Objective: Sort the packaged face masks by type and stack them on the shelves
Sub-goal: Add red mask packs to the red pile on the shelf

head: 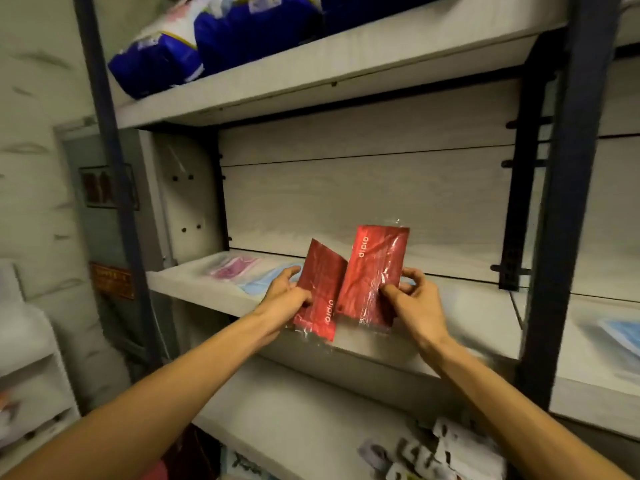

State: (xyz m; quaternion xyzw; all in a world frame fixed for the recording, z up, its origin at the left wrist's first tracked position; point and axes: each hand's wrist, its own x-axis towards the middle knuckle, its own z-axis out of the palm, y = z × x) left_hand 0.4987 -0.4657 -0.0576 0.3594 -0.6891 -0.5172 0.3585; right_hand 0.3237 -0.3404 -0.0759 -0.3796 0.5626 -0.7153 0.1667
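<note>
Left hand (pixel 289 299) and right hand (pixel 412 299) each grip a red mask packet (pixel 320 289), fingers partly hidden behind.

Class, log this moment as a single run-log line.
left hand: holds red pack | right hand: holds second red pack | middle shelf: pink, blue packs

Both forearms are bare from the lower edge of the view up to the wrists, with no sleeves showing. The left hand (pixel 289 299) and right hand (pixel 417 306) wear no gloves, rings, watch or bracelets.
</note>
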